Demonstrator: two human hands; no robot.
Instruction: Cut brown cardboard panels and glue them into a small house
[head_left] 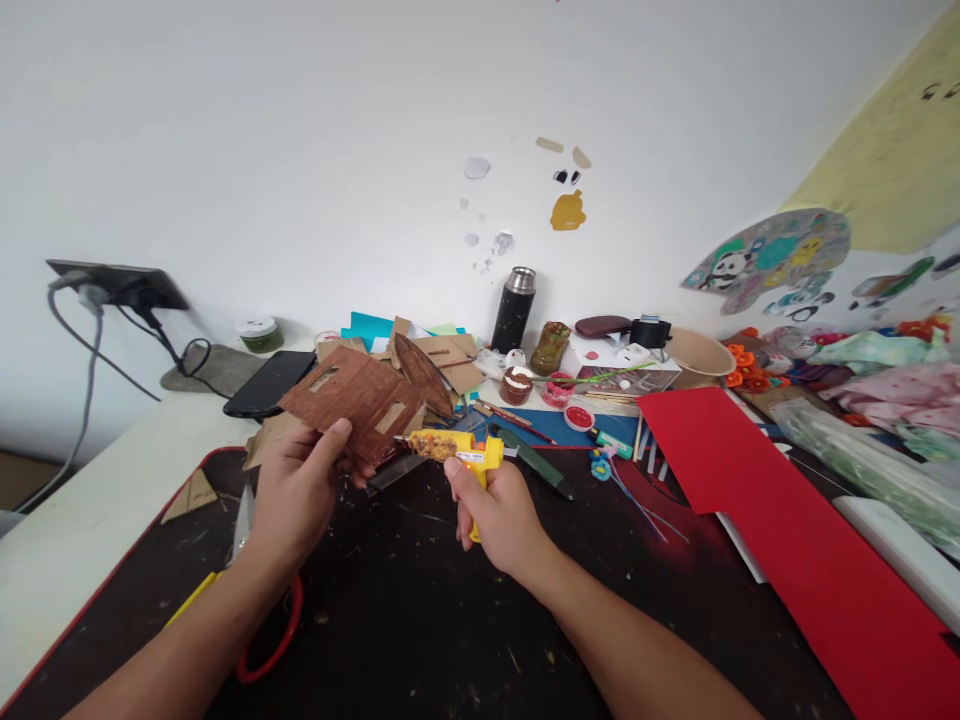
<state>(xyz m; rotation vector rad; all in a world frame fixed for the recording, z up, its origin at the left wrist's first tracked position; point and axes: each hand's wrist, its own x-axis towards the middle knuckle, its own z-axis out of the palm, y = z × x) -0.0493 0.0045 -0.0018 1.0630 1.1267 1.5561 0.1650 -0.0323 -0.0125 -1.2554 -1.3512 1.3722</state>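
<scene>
My left hand (304, 480) grips the lower edge of a brown-painted cardboard panel (356, 400), thumb on its face, holding it tilted above the dark mat. Two bare cardboard-coloured patches show on the panel. My right hand (499, 510) is wrapped round the handle of a yellow hot glue gun (469, 452), its front smeared with brown residue. The gun's nozzle points left at the panel's lower right corner; I cannot tell whether it touches. Behind the panel stands a round-edged brown cardboard piece (421, 372).
Scissors (271, 640) with red and yellow handles lie under my left forearm. A black flask (514, 310), paint jars (517, 384) and a green marker-like tool (536, 462) sit further back. Red card (757, 500) covers the right side; a black phone (268, 384) lies at left.
</scene>
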